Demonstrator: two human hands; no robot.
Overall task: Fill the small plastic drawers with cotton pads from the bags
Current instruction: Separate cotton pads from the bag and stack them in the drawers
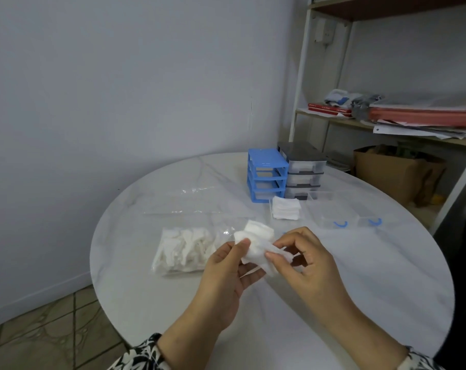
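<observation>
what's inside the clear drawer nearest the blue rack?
A stack of white cotton pads fills the clear drawer. Only the top pads show; how far down they reach is hidden.

both forearms reach in from the bottom edge, patterned black-and-white sleeves at the wrists. the left hand (228,273) is turned palm up and inward, thumb pressed on top of a small stack of cotton pads (256,245) — fingers curled underneath it. the right hand (309,259) comes in from the right, back toward the camera, thumb and forefinger pinching one pad's edge, the other fingers loosely curled. the two hands meet close together, near touching.
</observation>
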